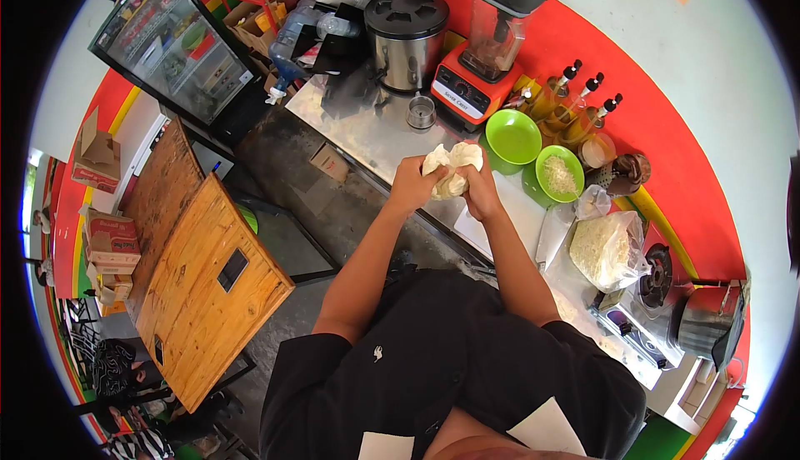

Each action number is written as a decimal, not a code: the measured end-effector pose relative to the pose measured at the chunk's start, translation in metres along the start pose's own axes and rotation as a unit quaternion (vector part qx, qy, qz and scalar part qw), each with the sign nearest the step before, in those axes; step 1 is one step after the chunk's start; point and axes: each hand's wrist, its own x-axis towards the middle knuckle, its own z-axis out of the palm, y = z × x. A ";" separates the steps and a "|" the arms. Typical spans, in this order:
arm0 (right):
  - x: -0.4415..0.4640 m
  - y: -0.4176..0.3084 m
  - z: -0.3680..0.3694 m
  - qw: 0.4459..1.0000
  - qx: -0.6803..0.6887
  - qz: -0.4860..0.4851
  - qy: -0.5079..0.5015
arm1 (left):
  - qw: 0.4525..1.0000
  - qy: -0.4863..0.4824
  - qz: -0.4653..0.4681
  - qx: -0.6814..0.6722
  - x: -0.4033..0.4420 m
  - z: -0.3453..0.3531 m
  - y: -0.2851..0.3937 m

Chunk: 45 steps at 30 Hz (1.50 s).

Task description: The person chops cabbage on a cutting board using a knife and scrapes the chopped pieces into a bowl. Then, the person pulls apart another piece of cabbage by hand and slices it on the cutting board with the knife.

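My left hand (412, 185) and my right hand (480, 190) are raised together near the counter's front edge. Between them is a pale, soft lump of dough (452, 160), folded and uneven, with a cleft in its top. Fingers of both hands are closed around its two sides, and some fingertips are hidden by it. Beyond the right hand stand an empty green bowl (513, 136) and a second green bowl (546, 185) holding pale shreds (559, 176). A white board (525, 210) lies just right of that hand.
Along the metal counter (354, 118) stand a red blender (467, 87), a steel pot with a black lid (407, 47), a small metal cup (421, 112), oil bottles (575, 118), a plastic bag of pale shreds (608, 247) and a stove (637, 318). A wooden table (212, 293) with a phone (232, 270) is at left.
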 end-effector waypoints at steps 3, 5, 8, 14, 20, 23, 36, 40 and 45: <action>0.001 0.006 0.006 1.000 0.007 0.011 -0.006 | 0.999 0.017 -0.007 -0.034 -0.003 -0.005 -0.007; 0.008 0.013 0.003 0.999 0.022 -0.003 -0.033 | 0.997 0.009 -0.018 -0.076 -0.004 -0.009 -0.008; 0.012 0.012 0.005 0.998 0.022 -0.007 -0.056 | 0.996 0.012 -0.024 -0.085 -0.005 -0.014 -0.011; 0.019 0.011 0.010 0.997 0.024 0.008 -0.073 | 0.989 0.031 -0.036 -0.138 -0.011 -0.019 -0.003; 0.017 -0.004 0.024 0.999 0.026 -0.008 -0.041 | 0.998 0.016 0.057 -0.011 -0.020 -0.020 0.026; 0.022 -0.002 0.018 0.998 0.010 -0.025 -0.063 | 0.993 0.036 0.078 0.087 -0.020 -0.024 0.031; 0.021 -0.004 0.004 0.999 0.023 0.042 -0.006 | 0.989 0.119 0.050 -0.075 -0.012 -0.043 0.002; 0.041 0.045 -0.020 0.952 -0.301 -0.024 0.054 | 0.987 0.140 0.019 -0.071 -0.011 -0.043 -0.018; 0.042 0.068 -0.019 0.810 -0.576 -0.016 0.105 | 0.973 0.192 -0.065 -0.111 -0.013 -0.056 -0.054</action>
